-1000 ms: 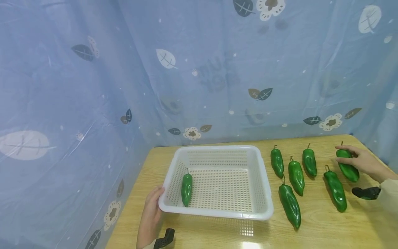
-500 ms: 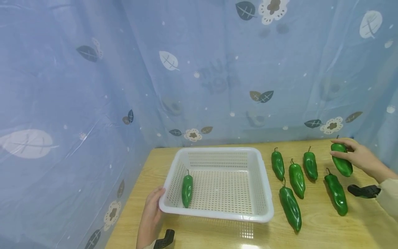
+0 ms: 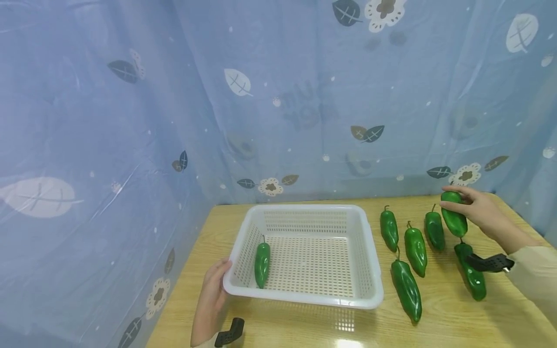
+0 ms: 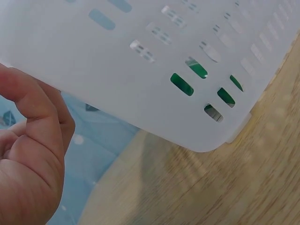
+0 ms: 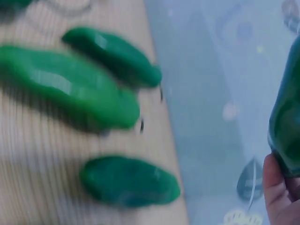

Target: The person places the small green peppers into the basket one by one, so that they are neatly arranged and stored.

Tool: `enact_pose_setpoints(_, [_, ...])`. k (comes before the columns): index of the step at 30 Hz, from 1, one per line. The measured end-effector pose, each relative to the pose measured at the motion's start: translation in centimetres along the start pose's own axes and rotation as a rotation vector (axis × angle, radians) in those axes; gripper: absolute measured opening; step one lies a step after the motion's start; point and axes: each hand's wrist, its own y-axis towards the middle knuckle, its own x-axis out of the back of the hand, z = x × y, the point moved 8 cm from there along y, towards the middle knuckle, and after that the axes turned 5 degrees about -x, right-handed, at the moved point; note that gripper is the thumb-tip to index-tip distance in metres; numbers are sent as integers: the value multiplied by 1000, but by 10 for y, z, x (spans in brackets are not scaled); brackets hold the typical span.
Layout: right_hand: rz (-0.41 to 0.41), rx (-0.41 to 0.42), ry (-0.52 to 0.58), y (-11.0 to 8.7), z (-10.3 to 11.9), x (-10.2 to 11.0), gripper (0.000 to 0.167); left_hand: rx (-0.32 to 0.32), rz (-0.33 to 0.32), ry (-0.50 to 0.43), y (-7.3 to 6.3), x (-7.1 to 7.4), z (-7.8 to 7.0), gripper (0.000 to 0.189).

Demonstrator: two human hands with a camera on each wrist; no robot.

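Note:
My right hand (image 3: 478,210) holds a green pepper (image 3: 454,215) between thumb and fingers, raised over the right side of the table; the right wrist view catches part of this pepper (image 5: 288,117) at its edge. My left hand (image 3: 213,285) grips the left rim of a white plastic basket (image 3: 304,302) near its front corner. In the left wrist view, curled fingers (image 4: 35,103) meet the basket's edge. One green pepper (image 3: 262,265) lies inside the basket along its left side, and its green shows through the slots.
Several green peppers lie on the wooden table (image 3: 339,328) right of the basket, including a long one (image 3: 406,290) in front and another (image 3: 470,275) partly under the right wrist's black strap mount (image 3: 489,263). A blue patterned curtain (image 3: 304,96) borders the table behind and at left.
My right hand has lifted the pepper off the table's right side and carried it left, toward the other peppers. The left hand and basket stay in place.

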Motion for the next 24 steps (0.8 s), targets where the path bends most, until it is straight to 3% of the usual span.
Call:
enact_pose_setpoints(10, [154,25,132,0,50,-31,69,-7,7,-33,0,-1,-1,45])
enact_pose_setpoints(17, [186,37,113,-1,75,-51,69,-50,43,-23,0,-3,-3,46])
enact_pose_setpoints(24, [212,72,142,-2,99,-64,70,-21,18,-22,0,-2,-1,49])
